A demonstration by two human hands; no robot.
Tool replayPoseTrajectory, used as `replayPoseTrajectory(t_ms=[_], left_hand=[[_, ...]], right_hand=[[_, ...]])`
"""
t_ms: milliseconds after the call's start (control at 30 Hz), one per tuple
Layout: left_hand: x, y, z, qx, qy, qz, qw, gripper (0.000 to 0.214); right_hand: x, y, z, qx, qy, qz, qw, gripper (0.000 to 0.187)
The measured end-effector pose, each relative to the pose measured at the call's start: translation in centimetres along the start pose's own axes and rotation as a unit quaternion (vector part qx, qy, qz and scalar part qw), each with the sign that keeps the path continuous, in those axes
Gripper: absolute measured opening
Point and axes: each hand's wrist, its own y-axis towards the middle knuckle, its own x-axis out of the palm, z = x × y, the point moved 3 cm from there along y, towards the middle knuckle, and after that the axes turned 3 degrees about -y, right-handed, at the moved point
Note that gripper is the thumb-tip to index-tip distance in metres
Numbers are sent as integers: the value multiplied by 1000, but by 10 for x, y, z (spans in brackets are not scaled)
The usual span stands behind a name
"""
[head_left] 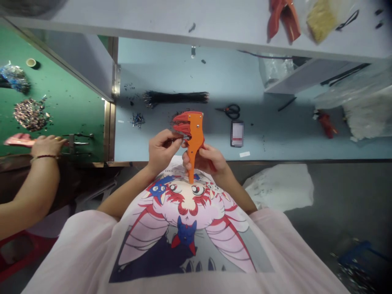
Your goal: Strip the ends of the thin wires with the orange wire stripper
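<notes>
Right hand [210, 160] has its grip closed around the handles of an orange stripper [195, 132], held upright above the near edge of the worktop [183, 73], in front of the chest. The red head points left. Left hand [161, 150] pinches a thin wire [178, 140] and brings its end to the stripper's head; the grip is tight, fingertips together. Behind them on the worktop lie a black wire bundle [176, 98], scissors [229, 110] and a phone [237, 134]. Far left, a co-worker's hand [47, 145] rests on a green worktop [70, 98].
</notes>
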Motion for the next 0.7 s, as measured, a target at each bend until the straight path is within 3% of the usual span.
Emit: replayPoseTrajectory(t_ms=[333,700], left_hand=[[2,0,7,38,29,-59,997,9],[2,2,9,64,65,-82,993,15]], right_hand=[[-2,-1,6,16,46,-44,998,33],[3,1,7,9,72,-67,995,28]])
